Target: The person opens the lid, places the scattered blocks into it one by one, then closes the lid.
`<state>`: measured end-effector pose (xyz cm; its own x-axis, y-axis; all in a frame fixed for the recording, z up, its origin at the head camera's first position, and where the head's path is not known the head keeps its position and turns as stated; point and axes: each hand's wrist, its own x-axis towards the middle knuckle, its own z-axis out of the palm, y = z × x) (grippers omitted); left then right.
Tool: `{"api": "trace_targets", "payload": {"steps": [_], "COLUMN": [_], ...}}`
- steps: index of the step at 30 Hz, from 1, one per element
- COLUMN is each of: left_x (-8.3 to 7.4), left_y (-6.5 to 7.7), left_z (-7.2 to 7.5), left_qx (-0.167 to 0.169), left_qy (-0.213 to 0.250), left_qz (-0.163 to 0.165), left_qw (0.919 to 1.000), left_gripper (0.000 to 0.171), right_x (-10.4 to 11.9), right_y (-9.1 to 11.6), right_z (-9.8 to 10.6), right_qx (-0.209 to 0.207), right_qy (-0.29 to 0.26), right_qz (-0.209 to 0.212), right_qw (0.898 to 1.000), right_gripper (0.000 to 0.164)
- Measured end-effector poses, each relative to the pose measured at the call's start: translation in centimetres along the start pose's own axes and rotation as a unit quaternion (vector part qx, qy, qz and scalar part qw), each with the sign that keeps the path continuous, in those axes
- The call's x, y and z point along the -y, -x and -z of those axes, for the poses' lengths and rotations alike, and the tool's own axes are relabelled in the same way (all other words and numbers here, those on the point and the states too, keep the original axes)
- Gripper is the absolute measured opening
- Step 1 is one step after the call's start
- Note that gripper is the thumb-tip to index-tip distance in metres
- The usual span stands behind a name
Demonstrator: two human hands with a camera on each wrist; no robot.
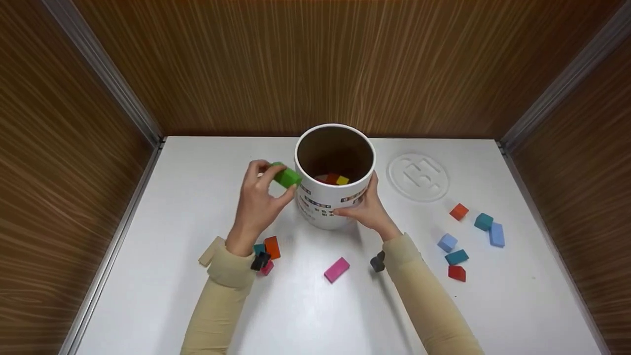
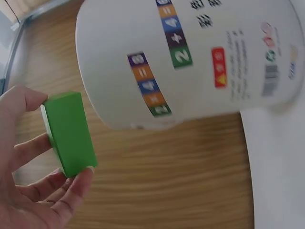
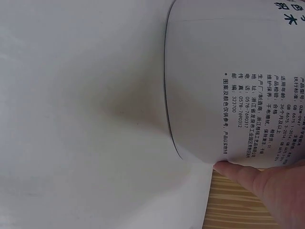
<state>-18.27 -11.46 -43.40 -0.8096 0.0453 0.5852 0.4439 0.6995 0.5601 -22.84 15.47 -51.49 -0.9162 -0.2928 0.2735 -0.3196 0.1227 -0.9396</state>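
Note:
My left hand [image 1: 260, 199] pinches a green block [image 1: 286, 176] between thumb and fingers, just left of the rim of a white printed bucket [image 1: 323, 207]. In the left wrist view the green block [image 2: 71, 133] is a long rectangular piece, with fingertips at both of its ends. My right hand [image 1: 368, 209] grips the bucket's right side, thumb across the front and fingers round the back. A few blocks, among them a yellow block [image 1: 342, 181], lie at the bottom of the bucket. The right wrist view shows a finger [image 3: 238, 172] against the printed wall.
A clear round lid [image 1: 418, 176] lies right of the bucket. Several loose blocks, including a red block [image 1: 457, 273], are scattered at the right. A pink block [image 1: 336, 269] lies in front; an orange block [image 1: 272, 247] and others sit by the left wrist. Wood-grain panels enclose the white table [image 1: 148, 305].

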Motion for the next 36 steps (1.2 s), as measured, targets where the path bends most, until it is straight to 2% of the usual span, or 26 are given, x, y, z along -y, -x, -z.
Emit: {"api": "trace_targets", "payload": {"steps": [6,11,18,20,26,32,36], "left_x": [-1.5,-2.2,-2.6,-2.6,-2.1,-0.6,0.8], "left_y": [-1.7,-2.8,-3.7,-3.6,-2.6,-0.7,0.7], "left_z": [-1.6,-2.8,-3.7,-3.6,-2.4,-0.7,0.5], "left_qx": [-0.004,0.001,0.042,0.045,0.024,0.018,0.026], "left_qy": [0.034,0.039,0.035,0.026,0.003,-0.001,-0.012], "left_qz": [-0.035,-0.052,-0.042,-0.044,-0.052,-0.023,0.006], "left_qw": [0.9988,0.9979,0.9976,0.9977,0.9983,0.9996,0.9996], "left_gripper": [0.039,0.039,0.047,0.050,0.048,0.044,0.044], "right_x": [0.1,0.1,0.1,0.1,0.1,0.1,0.3], "right_y": [0.1,0.1,0.2,0.2,0.1,0.1,0.1], "right_z": [-0.1,-0.1,-0.1,-0.1,0.0,0.1,0.1], "right_qx": [-0.004,-0.003,-0.003,-0.002,-0.001,0.005,0.005], "right_qy": [0.003,0.008,0.015,0.014,0.002,-0.002,0.004], "right_qz": [0.003,0.007,0.005,0.009,0.014,0.004,-0.010], "right_qw": [1.000,1.000,1.000,1.000,1.000,1.000,1.000], "right_gripper": [0.132,0.132,0.133,0.133,0.132,0.132,0.131]}}
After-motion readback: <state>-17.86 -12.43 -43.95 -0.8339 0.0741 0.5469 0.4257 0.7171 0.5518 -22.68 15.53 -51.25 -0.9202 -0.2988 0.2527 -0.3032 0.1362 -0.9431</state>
